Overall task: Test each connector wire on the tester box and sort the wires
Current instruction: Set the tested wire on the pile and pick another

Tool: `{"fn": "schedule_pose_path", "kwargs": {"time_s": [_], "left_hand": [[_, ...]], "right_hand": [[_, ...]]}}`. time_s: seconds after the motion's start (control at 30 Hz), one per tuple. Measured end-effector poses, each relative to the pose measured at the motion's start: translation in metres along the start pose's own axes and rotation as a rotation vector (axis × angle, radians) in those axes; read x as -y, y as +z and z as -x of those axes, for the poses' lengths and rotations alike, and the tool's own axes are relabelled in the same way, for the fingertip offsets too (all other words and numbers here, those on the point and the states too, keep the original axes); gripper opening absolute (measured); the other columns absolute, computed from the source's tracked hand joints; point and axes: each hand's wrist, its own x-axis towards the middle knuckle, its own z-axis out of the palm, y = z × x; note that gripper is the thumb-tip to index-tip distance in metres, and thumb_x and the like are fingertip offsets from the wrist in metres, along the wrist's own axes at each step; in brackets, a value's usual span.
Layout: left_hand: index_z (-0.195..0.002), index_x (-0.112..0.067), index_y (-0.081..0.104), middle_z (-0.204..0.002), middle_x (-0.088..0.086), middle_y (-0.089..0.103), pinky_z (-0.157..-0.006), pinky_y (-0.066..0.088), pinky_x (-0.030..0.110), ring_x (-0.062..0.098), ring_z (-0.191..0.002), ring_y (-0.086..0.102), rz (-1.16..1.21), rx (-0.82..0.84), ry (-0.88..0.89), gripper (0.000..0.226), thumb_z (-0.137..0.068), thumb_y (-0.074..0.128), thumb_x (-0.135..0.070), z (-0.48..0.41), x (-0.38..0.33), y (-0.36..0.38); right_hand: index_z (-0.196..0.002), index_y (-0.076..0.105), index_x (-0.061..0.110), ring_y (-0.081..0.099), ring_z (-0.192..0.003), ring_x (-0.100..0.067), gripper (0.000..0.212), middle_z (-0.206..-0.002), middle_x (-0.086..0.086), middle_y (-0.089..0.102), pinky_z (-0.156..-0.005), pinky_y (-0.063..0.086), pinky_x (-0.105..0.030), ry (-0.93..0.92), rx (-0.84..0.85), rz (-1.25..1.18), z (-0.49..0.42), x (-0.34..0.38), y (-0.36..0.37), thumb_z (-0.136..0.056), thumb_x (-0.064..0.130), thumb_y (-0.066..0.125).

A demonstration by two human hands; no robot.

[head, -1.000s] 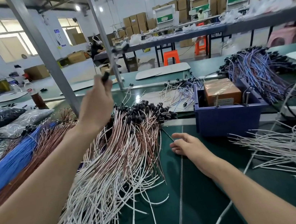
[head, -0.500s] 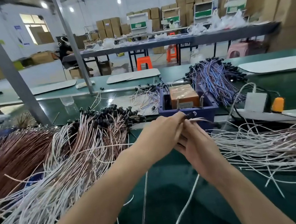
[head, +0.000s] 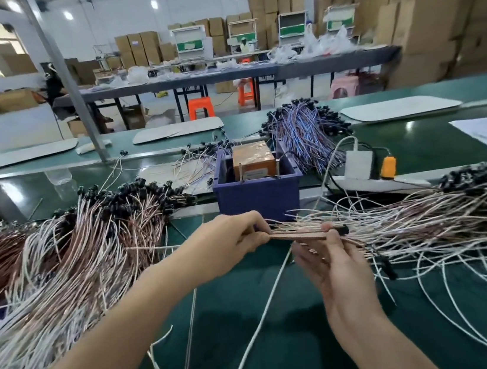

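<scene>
Two large wire heaps flank tester box (head: 259, 194) on green worktop (head: 258, 352). Left heap (head: 90, 251): limp white and copper-pink strands, tangled, black plugs at far ends. Right heap (head: 442, 220): same stock, fanned flatter. Tester box: blue plastic bin, orange block inside. Hands just in front of box, dropped from its rim since half second ago. Wire (head: 298, 235) stretched between them: left hand (head: 231, 241) pinches tail, right hand (head: 337, 268) pinches near black connector (head: 343, 229), other fingers spread. Likely tested, bound for right heap.

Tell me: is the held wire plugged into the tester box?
No: left hand and right hand hold the wire short of the tester box, not touching it.
</scene>
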Motion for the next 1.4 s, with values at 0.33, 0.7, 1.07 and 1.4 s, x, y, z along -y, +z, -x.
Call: {"fn": "schedule_pose_path", "kwargs": {"time_s": [0.33, 0.7, 1.07, 1.4], "left_hand": [[-0.098, -0.025, 0.067, -0.097, -0.009, 0.063, -0.089, 0.048, 0.029, 0.006, -0.091, 0.060, 0.088, 0.103, -0.039, 0.005, -0.094, 0.068, -0.027, 0.002, 0.015, 0.031], [-0.106, -0.028, 0.071, -0.099, -0.010, 0.054, -0.075, 0.038, 0.004, 0.000, -0.085, 0.056, 0.133, 0.128, -0.093, 0.012, -0.099, 0.062, -0.023, 0.008, 0.017, 0.034], [-0.117, -0.024, 0.066, -0.106, -0.006, 0.061, -0.094, 0.042, 0.035, 0.016, -0.101, 0.053, -0.293, -0.431, 0.130, 0.023, -0.102, 0.052, -0.035, 0.016, -0.010, 0.017], [-0.104, -0.009, 0.057, -0.104, 0.014, 0.076, -0.065, 0.061, 0.034, 0.023, -0.086, 0.076, 1.736, -0.203, -0.513, 0.035, -0.106, 0.042, -0.041, -0.012, -0.055, -0.017]], "right_hand": [[-0.109, 0.068, 0.008, 0.074, -0.068, -0.019, 0.024, -0.091, -0.014, 0.079, -0.056, 0.059, -0.026, 0.258, 0.216, 0.374, 0.025, 0.009, -0.019, -0.104, 0.014, 0.045], [-0.128, 0.065, 0.026, 0.053, -0.120, -0.021, 0.028, -0.121, 0.004, 0.056, -0.102, 0.039, -0.029, -0.377, 0.355, 1.765, -0.038, 0.015, -0.048, -0.104, 0.033, 0.052], [-0.094, 0.065, 0.042, 0.061, -0.084, 0.007, 0.011, -0.086, 0.025, 0.068, -0.069, 0.043, -0.009, -0.567, 0.419, 1.263, -0.023, 0.045, -0.031, -0.101, 0.034, 0.060], [-0.100, 0.069, 0.033, 0.062, -0.070, 0.000, 0.008, -0.080, 0.016, 0.070, -0.068, 0.052, -0.015, -0.661, 0.377, 0.664, -0.005, 0.071, 0.019, -0.096, 0.026, 0.067]]}}
